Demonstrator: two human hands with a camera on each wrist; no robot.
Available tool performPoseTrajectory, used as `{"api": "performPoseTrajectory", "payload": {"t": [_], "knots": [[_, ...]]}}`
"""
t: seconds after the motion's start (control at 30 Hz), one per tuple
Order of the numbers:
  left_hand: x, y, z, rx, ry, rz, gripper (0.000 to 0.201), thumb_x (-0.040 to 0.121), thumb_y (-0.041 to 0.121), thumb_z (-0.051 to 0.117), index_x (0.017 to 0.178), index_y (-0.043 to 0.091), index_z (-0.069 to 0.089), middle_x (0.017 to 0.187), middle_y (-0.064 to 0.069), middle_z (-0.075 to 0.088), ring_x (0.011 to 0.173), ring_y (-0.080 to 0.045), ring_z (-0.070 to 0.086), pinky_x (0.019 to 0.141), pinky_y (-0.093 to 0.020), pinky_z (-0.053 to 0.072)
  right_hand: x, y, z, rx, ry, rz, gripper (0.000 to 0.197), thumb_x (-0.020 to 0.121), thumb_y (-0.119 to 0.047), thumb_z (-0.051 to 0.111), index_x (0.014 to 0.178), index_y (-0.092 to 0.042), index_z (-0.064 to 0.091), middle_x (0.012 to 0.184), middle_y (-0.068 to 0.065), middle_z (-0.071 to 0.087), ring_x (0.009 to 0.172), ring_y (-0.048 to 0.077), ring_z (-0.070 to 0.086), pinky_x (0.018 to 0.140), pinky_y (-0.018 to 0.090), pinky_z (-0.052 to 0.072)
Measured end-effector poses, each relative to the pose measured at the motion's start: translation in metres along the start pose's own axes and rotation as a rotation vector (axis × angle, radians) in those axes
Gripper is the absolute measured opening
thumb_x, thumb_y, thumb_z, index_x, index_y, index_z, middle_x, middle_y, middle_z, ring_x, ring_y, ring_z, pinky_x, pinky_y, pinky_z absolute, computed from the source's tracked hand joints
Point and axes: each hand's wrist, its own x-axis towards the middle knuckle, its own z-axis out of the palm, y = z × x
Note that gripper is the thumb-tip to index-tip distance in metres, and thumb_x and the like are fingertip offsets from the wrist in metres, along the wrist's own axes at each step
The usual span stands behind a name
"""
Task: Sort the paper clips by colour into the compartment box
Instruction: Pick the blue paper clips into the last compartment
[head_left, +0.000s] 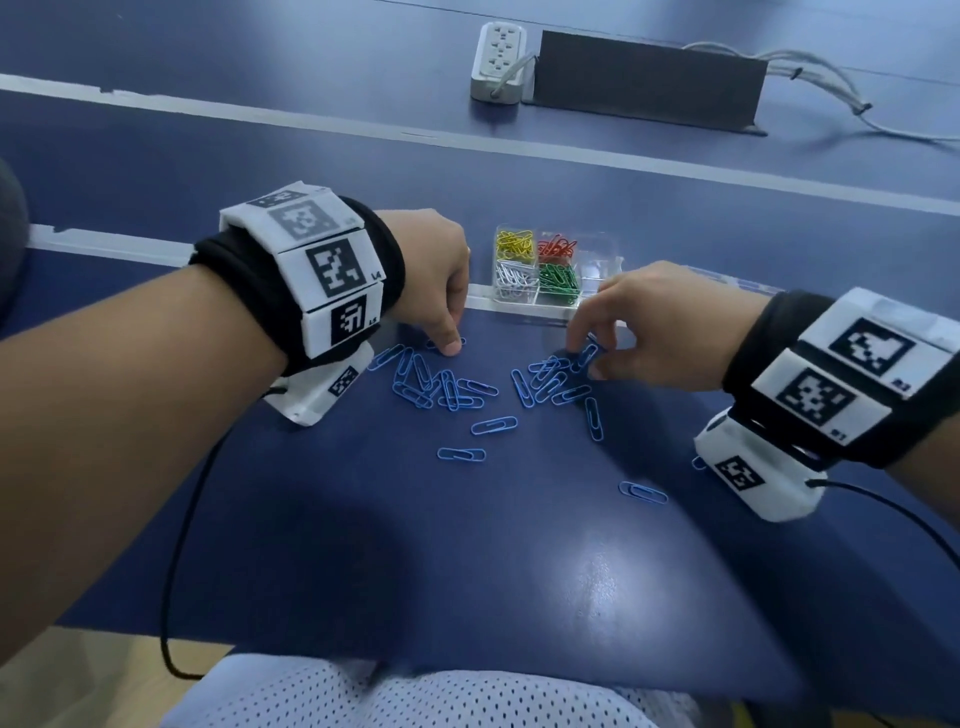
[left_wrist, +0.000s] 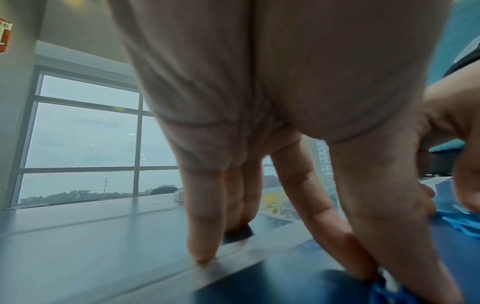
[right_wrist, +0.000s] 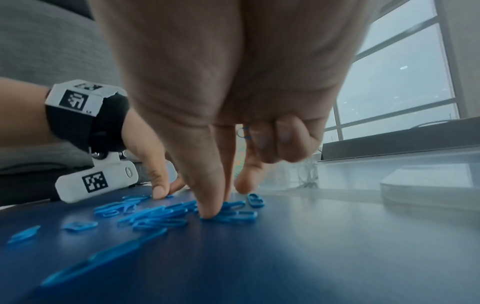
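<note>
Several blue paper clips (head_left: 457, 389) lie scattered on the dark blue table. The clear compartment box (head_left: 602, 270) stands behind them, with yellow, red, white and green clips in separate compartments. My left hand (head_left: 448, 345) is left of the box, thumb and forefinger pinching a blue clip (left_wrist: 384, 292) against the table. To the right, at the second heap, my right hand (head_left: 584, 358) pinches a blue clip (head_left: 588, 355). In the right wrist view its thumb and forefinger tips (right_wrist: 210, 209) press on the heap, and another blue clip (right_wrist: 244, 132) shows among the curled fingers.
Single blue clips lie nearer me (head_left: 461, 454) and to the right (head_left: 642, 491). A white power strip (head_left: 498, 60) and a dark cable cover (head_left: 644, 83) sit far back. The table's near edge runs just above my lap.
</note>
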Motion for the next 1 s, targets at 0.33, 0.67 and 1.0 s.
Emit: {"api": "performPoseTrajectory", "payload": {"t": [0.33,0.67,1.0], "knots": [[-0.017,0.002,-0.005,-0.092,0.133,-0.011,0.011,0.068,0.028,0.065,0.06,0.02,0.062,0.092,0.001,0.073,0.085,-0.017,0.064,0.083,-0.036,0.054,0.0,-0.002,0.008,0.027,0.034,-0.051,0.009,0.074,-0.017,0.061,0.08,-0.014,0.067,0.078,-0.001,0.069,0.073,0.02,0.059,0.074,0.029,0.05],[-0.047,-0.014,0.004,-0.282,0.067,-0.091,0.023,0.083,0.008,0.047,0.09,0.026,0.061,0.068,0.002,0.067,0.059,-0.013,0.057,0.063,-0.021,0.043,0.008,-0.009,0.001,0.355,-0.029,0.121,0.028,0.088,-0.012,0.039,0.083,-0.029,0.06,0.062,-0.01,0.05,0.055,0.004,0.048,0.053,0.008,0.037],[-0.046,-0.014,0.019,-0.049,0.019,-0.183,0.029,0.07,0.049,0.071,0.072,0.022,0.059,0.072,0.007,0.06,0.071,-0.013,0.052,0.066,-0.026,0.041,0.017,-0.015,0.0,0.614,-0.073,0.215,0.032,0.09,-0.011,0.035,0.068,-0.018,0.057,0.057,-0.004,0.044,0.046,0.012,0.041,0.041,0.019,0.035]]}}
